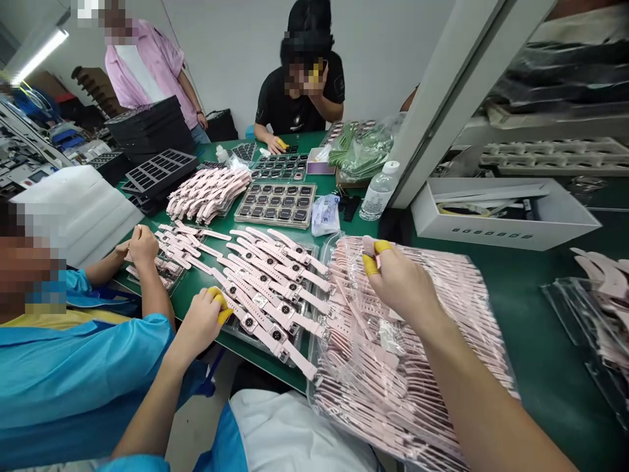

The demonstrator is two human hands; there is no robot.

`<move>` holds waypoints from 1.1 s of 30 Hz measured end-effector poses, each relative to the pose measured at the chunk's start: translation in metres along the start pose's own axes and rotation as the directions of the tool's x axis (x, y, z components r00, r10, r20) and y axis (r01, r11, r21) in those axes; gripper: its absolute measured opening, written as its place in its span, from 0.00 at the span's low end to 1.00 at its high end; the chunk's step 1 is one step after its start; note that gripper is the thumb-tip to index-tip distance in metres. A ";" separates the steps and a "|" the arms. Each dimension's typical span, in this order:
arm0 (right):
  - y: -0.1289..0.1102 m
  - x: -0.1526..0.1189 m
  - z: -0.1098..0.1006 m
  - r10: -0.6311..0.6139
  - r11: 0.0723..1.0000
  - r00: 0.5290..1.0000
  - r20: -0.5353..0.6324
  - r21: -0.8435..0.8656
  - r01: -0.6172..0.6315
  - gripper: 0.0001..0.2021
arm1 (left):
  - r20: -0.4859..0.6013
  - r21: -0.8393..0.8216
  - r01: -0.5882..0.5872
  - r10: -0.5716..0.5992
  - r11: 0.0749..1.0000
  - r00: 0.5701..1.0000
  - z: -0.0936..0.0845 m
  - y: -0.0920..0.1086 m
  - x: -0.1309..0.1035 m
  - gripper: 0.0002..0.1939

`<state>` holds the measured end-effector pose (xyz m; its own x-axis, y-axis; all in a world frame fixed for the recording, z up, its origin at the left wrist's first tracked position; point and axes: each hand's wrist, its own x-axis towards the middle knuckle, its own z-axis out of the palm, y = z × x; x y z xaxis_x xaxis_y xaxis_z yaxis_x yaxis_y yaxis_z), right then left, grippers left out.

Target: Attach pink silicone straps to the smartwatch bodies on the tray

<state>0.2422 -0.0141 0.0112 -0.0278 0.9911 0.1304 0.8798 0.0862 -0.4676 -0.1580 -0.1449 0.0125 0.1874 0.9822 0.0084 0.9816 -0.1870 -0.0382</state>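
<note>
Several smartwatches with pale pink straps (pixel 264 278) lie in slanted rows on a clear tray in the middle of the table. By the tray's left edge is my left hand (pixel 201 322), its fingers curled, yellow covers on the fingertips. What they hold, if anything, is hidden. My right hand (pixel 403 282) is closed above a large heap of pink watch straps (pixel 442 373) in clear plastic at the right. Its thumb and finger, in yellow covers, are pinched together; I cannot make out anything between them.
At my left a co-worker in blue (pixel 88 367) has both hands together near more watches. Behind stand a stack of pink straps (pixel 209 191), a tray of watch cases (pixel 275 204), a bottle (pixel 379 191) and a white box (pixel 506 219). Another person (pixel 299 98) sits across the table.
</note>
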 end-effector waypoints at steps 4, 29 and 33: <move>-0.006 0.002 0.019 0.071 0.697 0.994 0.082 0.709 -0.109 0.15 | 0.177 0.149 0.118 -0.143 0.982 0.974 -0.004 0.005 -0.012 0.10; -0.023 -0.005 0.053 0.053 0.378 0.976 0.212 0.900 -0.216 0.21 | -0.007 -0.757 0.044 -0.075 0.652 0.997 -0.046 0.026 0.050 0.13; -0.032 -0.013 0.054 -0.011 0.391 0.949 0.316 0.874 -0.287 0.23 | -0.077 -0.865 -0.106 0.079 0.490 0.994 -0.032 0.089 0.124 0.11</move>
<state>0.1883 -0.0247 -0.0228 -0.1856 0.9715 -0.1476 -0.0628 -0.1616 -0.9849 -0.0459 -0.0399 0.0423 0.2661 0.9604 0.0821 0.4925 -0.2087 0.8449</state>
